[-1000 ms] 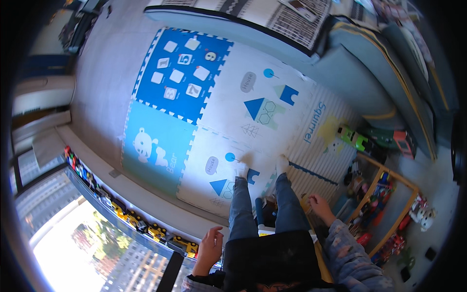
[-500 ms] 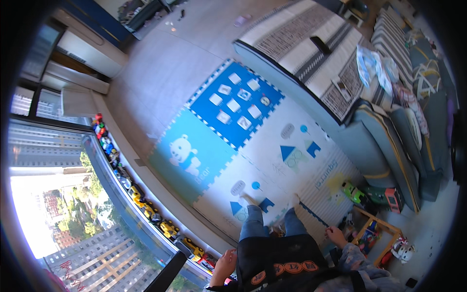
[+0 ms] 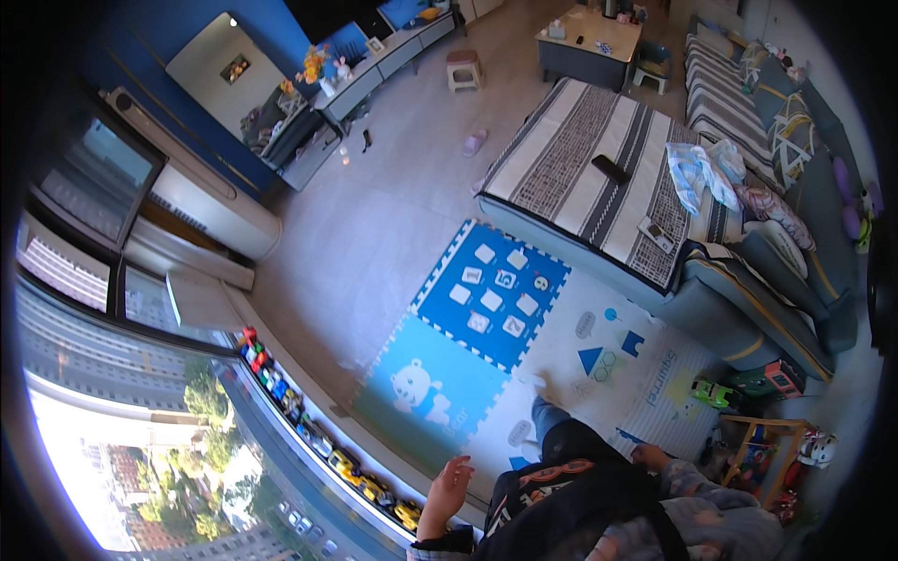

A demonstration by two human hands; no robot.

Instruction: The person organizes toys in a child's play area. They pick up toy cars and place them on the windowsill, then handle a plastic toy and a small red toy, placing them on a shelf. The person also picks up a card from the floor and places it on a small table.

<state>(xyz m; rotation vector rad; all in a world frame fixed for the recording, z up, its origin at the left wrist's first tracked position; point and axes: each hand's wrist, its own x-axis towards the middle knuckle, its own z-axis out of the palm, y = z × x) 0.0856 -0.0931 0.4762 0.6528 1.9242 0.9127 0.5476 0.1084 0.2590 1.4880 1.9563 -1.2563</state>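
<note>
My left hand point(image 3: 448, 488) is held up beside my body, next to the window ledge, its fingers loosely bent and apart with nothing in them. My right hand point(image 3: 650, 455) hangs at my other side, partly behind my dark apron point(image 3: 552, 496). Its fingers are too small and hidden to read. Nothing shows in it. Below me lies a foam play mat point(image 3: 398, 379) of blue and pale tiles, with a white bear figure and several white squares on it. One foot point(image 3: 529, 384) rests on the pale part, close to the blue tile.
Toy vehicles point(image 3: 343, 465) line the window ledge at left. A covered table point(image 3: 571, 126) bearing a phone point(image 3: 611, 169) and a plastic bag point(image 3: 689, 175) stands at right, by a striped sofa point(image 3: 725, 93). A wooden toy frame point(image 3: 762, 449) is near right. A stool point(image 3: 464, 70) and slipper point(image 3: 474, 142) lie ahead.
My view has tilted up, so more of the far room shows. One leg has stepped forward on the mat. My left hand has risen slightly; my right hand is now closer against my body.
</note>
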